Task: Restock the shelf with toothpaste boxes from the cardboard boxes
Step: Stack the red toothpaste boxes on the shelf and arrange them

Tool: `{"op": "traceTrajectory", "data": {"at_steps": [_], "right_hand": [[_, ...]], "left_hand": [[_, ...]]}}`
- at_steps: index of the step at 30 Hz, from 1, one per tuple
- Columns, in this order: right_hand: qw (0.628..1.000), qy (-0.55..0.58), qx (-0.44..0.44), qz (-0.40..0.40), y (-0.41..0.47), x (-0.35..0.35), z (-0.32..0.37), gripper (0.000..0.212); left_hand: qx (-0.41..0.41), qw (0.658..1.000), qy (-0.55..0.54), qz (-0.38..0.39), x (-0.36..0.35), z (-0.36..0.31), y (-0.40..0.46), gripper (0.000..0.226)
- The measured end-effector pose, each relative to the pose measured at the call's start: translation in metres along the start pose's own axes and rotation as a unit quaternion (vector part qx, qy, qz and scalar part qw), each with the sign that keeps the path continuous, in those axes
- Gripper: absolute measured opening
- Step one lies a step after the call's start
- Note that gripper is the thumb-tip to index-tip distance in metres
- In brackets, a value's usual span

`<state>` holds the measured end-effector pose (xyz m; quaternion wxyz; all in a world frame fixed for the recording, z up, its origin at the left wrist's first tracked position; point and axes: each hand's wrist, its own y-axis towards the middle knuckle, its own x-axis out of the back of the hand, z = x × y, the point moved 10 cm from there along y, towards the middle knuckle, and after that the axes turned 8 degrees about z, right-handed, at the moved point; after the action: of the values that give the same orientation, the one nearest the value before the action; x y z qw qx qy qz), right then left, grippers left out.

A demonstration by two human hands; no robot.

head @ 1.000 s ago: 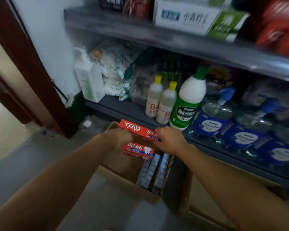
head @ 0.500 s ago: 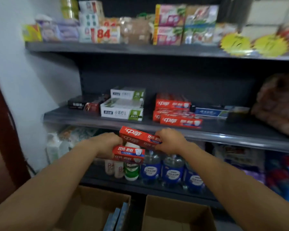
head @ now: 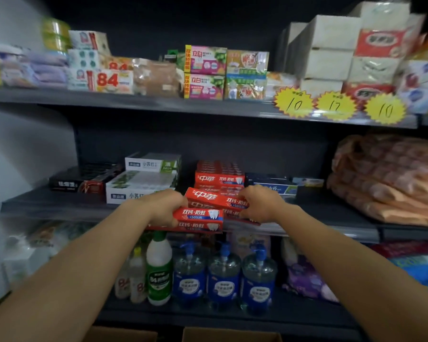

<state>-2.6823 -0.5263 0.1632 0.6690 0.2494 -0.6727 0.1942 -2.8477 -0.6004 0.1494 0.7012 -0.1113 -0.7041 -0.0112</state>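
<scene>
I hold several red toothpaste boxes in front of the middle shelf. My left hand grips the lower red boxes at their left end. My right hand grips the right end of the top red box, which lies tilted across the others. Just behind them a stack of the same red toothpaste boxes stands on the shelf. The tops of two cardboard boxes show at the bottom edge; their contents are hidden.
White-and-green toothpaste boxes and dark boxes lie left of the red stack, blue boxes right of it. An orange bundle fills the shelf's right end. Bottles stand on the shelf below, soap packs above.
Both hands lifted the red boxes from the cardboard box on the floor up to the middle shelf. My view rose from the floor to the shelves.
</scene>
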Motion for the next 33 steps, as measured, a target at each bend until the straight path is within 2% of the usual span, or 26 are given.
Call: {"op": "traceTrajectory", "data": {"at_steps": [7,25,33], "right_hand": [[0.999,0.020,-0.029,0.022,0.059,0.007,-0.042,0.043],[0.997,0.050,-0.007,0.060,0.199,-0.019,-0.095,0.041],[0.999,0.019,-0.016,0.027,0.214,-0.021,-0.097,0.036]], "left_hand": [[0.008,1.000,-0.015,0.001,0.021,0.018,0.056,0.033],[0.028,0.998,-0.033,0.037,0.047,0.059,0.166,0.030],[0.026,0.998,-0.045,0.039,0.043,0.061,0.176,0.032]]}}
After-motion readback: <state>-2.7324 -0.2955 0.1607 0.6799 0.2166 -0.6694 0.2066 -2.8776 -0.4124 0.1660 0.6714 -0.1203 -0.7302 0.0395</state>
